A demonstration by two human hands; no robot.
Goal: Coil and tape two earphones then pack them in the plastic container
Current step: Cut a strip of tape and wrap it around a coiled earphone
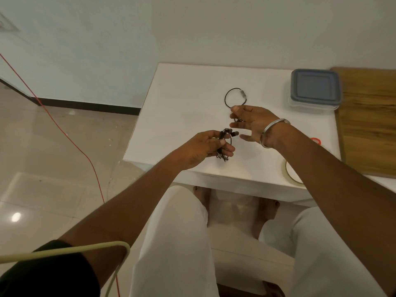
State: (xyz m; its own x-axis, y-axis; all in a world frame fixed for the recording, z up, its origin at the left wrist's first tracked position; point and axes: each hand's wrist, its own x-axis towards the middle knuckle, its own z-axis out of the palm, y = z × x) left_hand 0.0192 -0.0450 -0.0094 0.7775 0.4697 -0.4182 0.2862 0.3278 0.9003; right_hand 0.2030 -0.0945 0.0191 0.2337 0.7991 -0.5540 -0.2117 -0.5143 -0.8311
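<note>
Person is sitting at a white surface, knees in white trousers under its near edge, bare feet showing on the floor below. Left hand is gripping a black earphone bundle, fingers curled round it, holding it above the surface's near-left part. Right hand is hovering just right of the bundle, fingers spread and mostly straight; its fingertips are meeting a thin black wire at the top, but whether they are pinching it is unclear. A metal bangle is sitting on the right wrist.

A second earphone, coiled in a loop, is lying on the surface mid-back, just beyond the right hand. Plastic container with grey lid on is resting at the back right of the surface, touching a wooden board that is lying along the right side. A tape roll is lying at the near right edge, partly hidden by the right forearm. A small red ring is peeking out behind that arm.

Room: white walls, dark skirting, glossy beige tile floor. A red cable is running across the floor on the left. A pale cord is looping over the left arm near the camera.
</note>
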